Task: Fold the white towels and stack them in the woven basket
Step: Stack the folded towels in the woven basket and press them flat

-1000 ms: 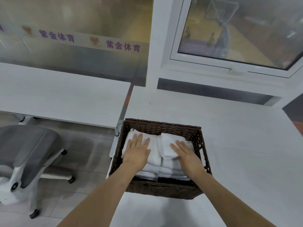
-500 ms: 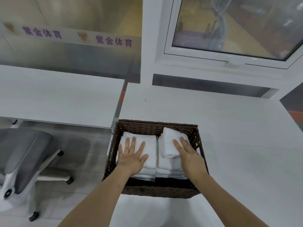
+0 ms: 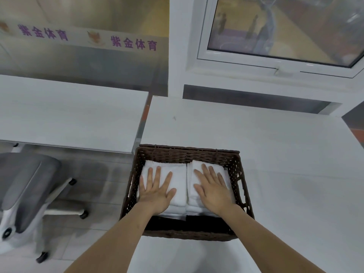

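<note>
Right hand [image 3: 213, 191] now lies flat, fingers spread, on the right towel stack [image 3: 197, 203]; its raised top towel is pressed level. Left hand [image 3: 155, 194] stays spread on left stack [image 3: 179, 186]. Woven basket [image 3: 189, 154] looks fully packed.

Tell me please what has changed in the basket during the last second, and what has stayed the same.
The top towel of the right stack, which stood raised under the right hand, is now pressed down flat. The left hand spread its fingers wider on the left stack. Nothing was gripped or let go. Both hands stayed flat on the towels, and the woven basket stayed on the table.
</note>
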A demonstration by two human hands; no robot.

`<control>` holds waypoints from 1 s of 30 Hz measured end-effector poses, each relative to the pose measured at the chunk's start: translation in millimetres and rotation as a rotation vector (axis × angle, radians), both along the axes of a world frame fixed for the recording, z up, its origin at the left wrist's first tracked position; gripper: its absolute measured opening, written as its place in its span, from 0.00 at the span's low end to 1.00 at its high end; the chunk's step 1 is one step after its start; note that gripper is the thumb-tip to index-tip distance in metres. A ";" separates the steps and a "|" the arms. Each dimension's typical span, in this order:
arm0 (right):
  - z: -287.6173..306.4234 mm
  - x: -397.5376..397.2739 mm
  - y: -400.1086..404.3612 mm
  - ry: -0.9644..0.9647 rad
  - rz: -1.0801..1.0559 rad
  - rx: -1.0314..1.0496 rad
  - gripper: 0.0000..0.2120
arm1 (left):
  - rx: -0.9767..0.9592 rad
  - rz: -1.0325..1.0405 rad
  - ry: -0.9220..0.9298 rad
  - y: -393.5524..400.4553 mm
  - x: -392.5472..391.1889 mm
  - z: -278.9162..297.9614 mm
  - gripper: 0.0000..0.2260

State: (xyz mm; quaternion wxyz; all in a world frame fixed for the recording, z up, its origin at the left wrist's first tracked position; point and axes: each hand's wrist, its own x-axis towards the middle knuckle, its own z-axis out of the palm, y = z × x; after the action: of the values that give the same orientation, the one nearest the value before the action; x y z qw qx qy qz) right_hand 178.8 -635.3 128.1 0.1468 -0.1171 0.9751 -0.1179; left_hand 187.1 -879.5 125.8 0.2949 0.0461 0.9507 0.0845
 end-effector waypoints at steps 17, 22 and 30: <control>-29.2 -6.3 0.0 -0.131 0.019 0.104 0.27 | -0.028 0.005 0.001 7.3 -9.7 -19.0 0.31; -11.3 -2.9 2.6 -0.145 -0.018 0.016 0.27 | 0.066 0.006 0.000 2.4 -9.4 -5.1 0.31; 50.8 -1.2 -2.0 0.268 -0.182 -0.534 0.11 | 0.459 0.104 0.522 3.9 -15.1 46.3 0.18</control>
State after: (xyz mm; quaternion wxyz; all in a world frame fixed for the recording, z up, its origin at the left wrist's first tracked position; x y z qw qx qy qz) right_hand 177.5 -637.3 178.9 -0.0300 -0.0781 0.9268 -0.3661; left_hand 172.0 -875.6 172.1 0.0192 0.0829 0.9513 0.2963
